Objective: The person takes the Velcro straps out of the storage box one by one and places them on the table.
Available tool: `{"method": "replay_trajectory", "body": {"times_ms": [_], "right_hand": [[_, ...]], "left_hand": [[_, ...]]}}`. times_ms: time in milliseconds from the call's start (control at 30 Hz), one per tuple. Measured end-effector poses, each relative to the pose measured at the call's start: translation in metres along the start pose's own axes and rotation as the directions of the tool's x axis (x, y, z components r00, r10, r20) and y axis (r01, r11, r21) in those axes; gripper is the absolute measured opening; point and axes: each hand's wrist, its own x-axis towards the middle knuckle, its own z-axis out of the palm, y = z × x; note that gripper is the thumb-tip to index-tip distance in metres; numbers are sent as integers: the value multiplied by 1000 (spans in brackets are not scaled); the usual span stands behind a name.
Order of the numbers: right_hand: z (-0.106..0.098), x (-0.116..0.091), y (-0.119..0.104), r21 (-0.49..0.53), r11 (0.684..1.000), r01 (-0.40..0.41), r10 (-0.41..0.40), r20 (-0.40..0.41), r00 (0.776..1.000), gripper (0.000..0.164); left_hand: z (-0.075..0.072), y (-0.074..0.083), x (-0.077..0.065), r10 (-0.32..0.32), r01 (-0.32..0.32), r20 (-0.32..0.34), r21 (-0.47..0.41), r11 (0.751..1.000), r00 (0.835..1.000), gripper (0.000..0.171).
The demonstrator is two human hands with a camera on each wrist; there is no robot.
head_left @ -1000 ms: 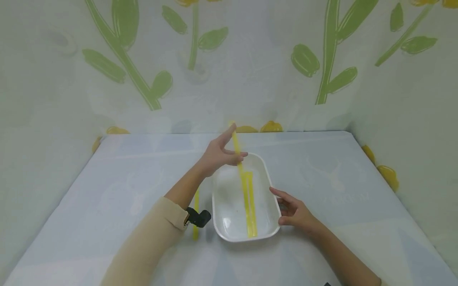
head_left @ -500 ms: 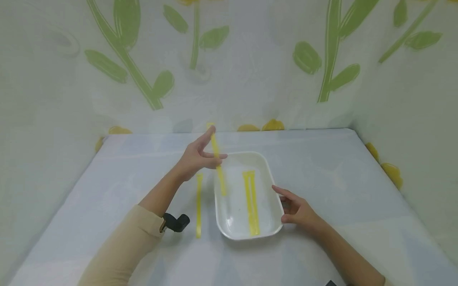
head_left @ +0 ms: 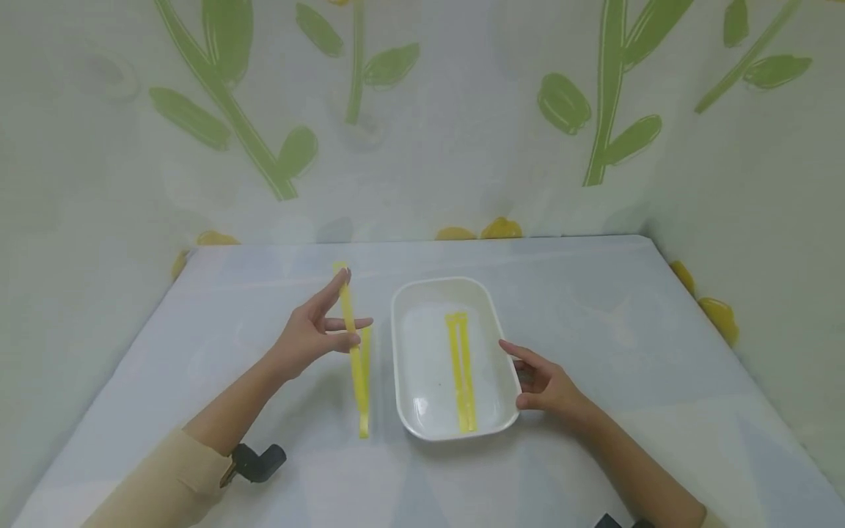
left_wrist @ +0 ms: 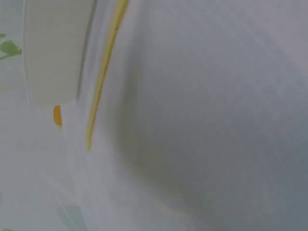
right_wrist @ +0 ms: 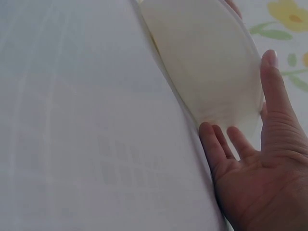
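Observation:
My left hand (head_left: 306, 341) holds a long thin yellow strip (head_left: 346, 301) between thumb and index finger, left of the white tray (head_left: 416, 367). The strip is near upright, and its lower end overlaps another yellow strip (head_left: 366, 374). Whether the two touch is unclear. Inside the tray, two similar yellow strips (head_left: 464, 374) lie side by side lengthwise. My right hand (head_left: 554, 396) grips the tray's right side, with fingers against its outer wall (right_wrist: 216, 72) in the right wrist view. The left wrist view shows one yellow strip (left_wrist: 102, 82) beside the tray (left_wrist: 57, 53), with my left hand out of frame.
A pale patterned cloth (head_left: 627, 337) covers the table. Light walls with painted green plants (head_left: 604, 110) enclose its back and sides. Black wrist gear (head_left: 259, 462) sits on my left forearm.
From above the tray, my left hand has moved left and lower with its yellow strip, past the tray's left rim. My right hand stays on the tray, and the two strips inside look unmoved.

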Motion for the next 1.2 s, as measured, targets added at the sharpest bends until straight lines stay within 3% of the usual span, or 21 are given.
{"method": "replay_trajectory", "body": {"times_ms": [433, 600, 767, 833, 933, 1033, 1200], "right_hand": [[1, -1, -2, -13, 999, -44, 44, -21, 999, 78], [2, -2, -3, -13, 999, -47, 46, -31, 998, 78], [3, -2, -3, -20, 998, -56, 56, -33, 998, 77], [3, -2, -3, -23, 998, -67, 66, -38, 997, 77], [3, -3, -2, -20, 997, -72, 71, -43, 997, 77], [3, -3, -3, -9, 998, -67, 67, -38, 997, 78], [2, -2, -2, 10, 999, -51, 51, -24, 998, 78]], "left_hand": [[-12, -30, -31, -34, 32, 28, 78, 996, 999, 96], [-13, -43, -34, -30, 26, 44, 92, 995, 999, 97], [-16, -53, -35, -82, 80, 19, 101, 992, 996, 98], [-18, -58, -34, -107, 106, -4, 153, 982, 994, 98], [-19, -64, -32, -141, 150, -53, 309, 939, 989, 98], [-21, -68, -32, -157, 180, -89, 471, 864, 984, 97], [-23, -70, -31, -125, 162, -102, 604, 780, 987, 96]]}}
